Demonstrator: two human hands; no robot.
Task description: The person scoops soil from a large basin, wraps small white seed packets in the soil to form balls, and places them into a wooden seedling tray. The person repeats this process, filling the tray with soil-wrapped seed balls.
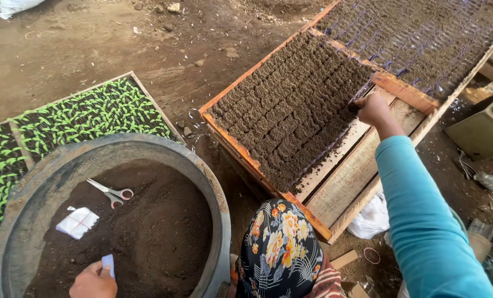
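My right hand point(372, 109), in a teal sleeve, reaches out to the wooden tray point(346, 165) and presses a small dark soil block point(353, 108) against the rows of soil blocks point(288, 107) packed in it. My left hand point(93, 281) is at the bottom left, over the soil in a large round basin point(216, 187), and pinches a small pale blue strip point(108, 265). On the basin's soil lie scissors point(113, 193) and a white folded packet point(77, 222).
Seedling trays with green sprouts point(86, 118) lie at the left on the dirt floor. A second tray of soil blocks point(423, 38) sits behind the first. A floral cloth point(282, 251) covers my lap. A white bag point(370, 218) and clutter lie at the right.
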